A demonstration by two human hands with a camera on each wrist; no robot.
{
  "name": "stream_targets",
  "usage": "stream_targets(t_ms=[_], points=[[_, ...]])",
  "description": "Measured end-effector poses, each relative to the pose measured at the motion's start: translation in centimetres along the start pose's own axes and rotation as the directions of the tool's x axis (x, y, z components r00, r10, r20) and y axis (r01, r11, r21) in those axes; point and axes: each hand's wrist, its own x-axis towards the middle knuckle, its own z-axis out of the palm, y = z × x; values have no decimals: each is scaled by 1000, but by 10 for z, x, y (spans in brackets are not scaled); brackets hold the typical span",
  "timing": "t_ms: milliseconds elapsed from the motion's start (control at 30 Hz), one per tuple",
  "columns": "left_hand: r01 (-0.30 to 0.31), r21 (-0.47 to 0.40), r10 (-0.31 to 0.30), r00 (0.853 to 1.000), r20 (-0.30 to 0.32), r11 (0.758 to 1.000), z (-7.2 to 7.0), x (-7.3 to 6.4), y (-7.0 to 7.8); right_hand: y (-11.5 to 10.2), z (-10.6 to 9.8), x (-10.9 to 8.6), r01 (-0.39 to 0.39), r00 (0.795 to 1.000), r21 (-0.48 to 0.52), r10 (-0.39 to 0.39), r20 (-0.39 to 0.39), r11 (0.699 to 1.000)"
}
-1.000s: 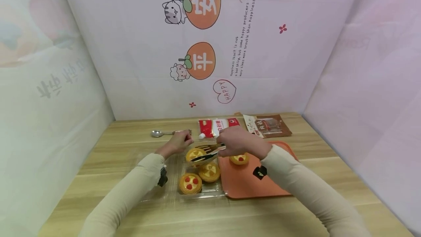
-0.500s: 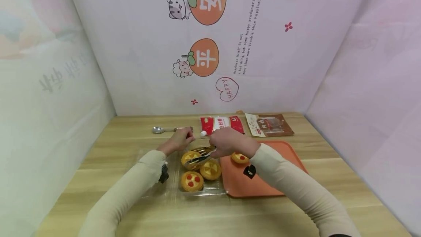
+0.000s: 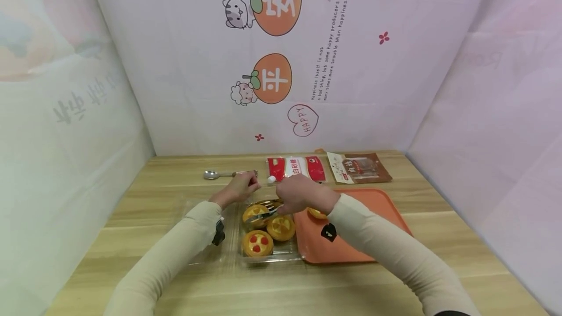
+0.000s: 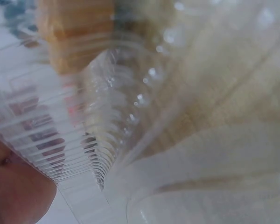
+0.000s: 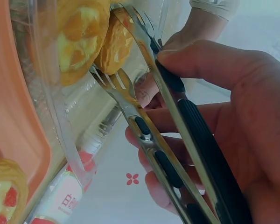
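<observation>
My right hand (image 3: 298, 193) grips a pair of metal tongs (image 5: 203, 144) with dark handle pads, thumb on one arm and fingers on the other. The forked tips straddle a fruit-topped egg tart (image 5: 113, 49) at the back left of the clear plastic container (image 3: 281, 258). Beside it lies another yellow-fruit tart (image 3: 282, 228), and in front a tart with red pieces (image 3: 257, 243). My left hand (image 3: 239, 190), fingers curled, holds the container near its back edge. Ridged clear plastic fills most of the left wrist view, blurred.
An orange tray (image 3: 316, 247) sits right of the container, bearing a tart (image 3: 317, 213) partly hidden by my right arm. Behind are a spoon (image 3: 211, 174), a red-and-white bag (image 3: 295, 167) with a white cap and a brown packet (image 3: 360, 167). The container's transparent lid (image 3: 206, 252) lies left.
My right hand has moved left and slightly lower with the tongs, whose tips now sit around the back-left tart. The left hand stays at the container.
</observation>
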Motion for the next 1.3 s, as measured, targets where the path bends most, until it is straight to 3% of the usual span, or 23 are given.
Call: stream_targets(t_ms=[600,767,933,1133,1300], points=[[-31,16,31,999,-13,999,1,2,1,12,-6,-14,-7,999,26,8,-34,1000],[-51,20,52,998,-28,998,2,4,2,29,-15,-33,4,996,46,0,-90,999],[-26,25,27,999,-34,999,0,5,3,56,-16,-56,-27,987,51,35,-160,998],[16,24,-16,1000,9,1000,1,3,2,88,-1,-83,-124,977,10,123,-176,992],[26,20,-27,1000,10,999,3,2,3,108,15,-111,-149,971,24,151,-187,989]])
